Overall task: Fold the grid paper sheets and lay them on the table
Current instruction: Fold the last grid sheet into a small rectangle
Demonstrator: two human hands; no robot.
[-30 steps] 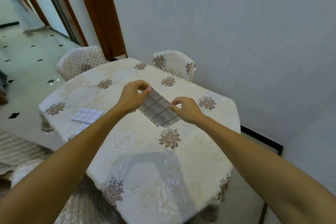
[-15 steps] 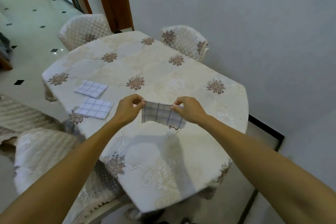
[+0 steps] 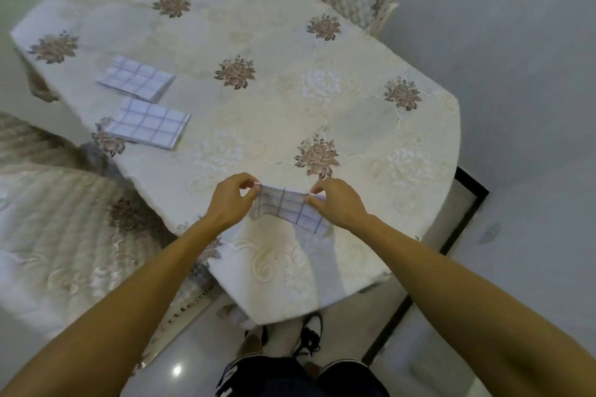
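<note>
grid paper sheet (image 3: pixel 287 208) between left hand (image 3: pixel 230 200), right hand (image 3: pixel 338 203), both pinching

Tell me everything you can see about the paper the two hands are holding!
The paper is thin and white with dark grid lines, folded into a small strip. It is stretched sideways above the near part of the table, its right end hanging lower. The left hand pinches its left top corner, and the right hand pinches its right top edge.

No readable text, labels, brands or numbers; the white marking on the dark shorts (image 3: pixel 227 379) is cut off, illegible.
</note>
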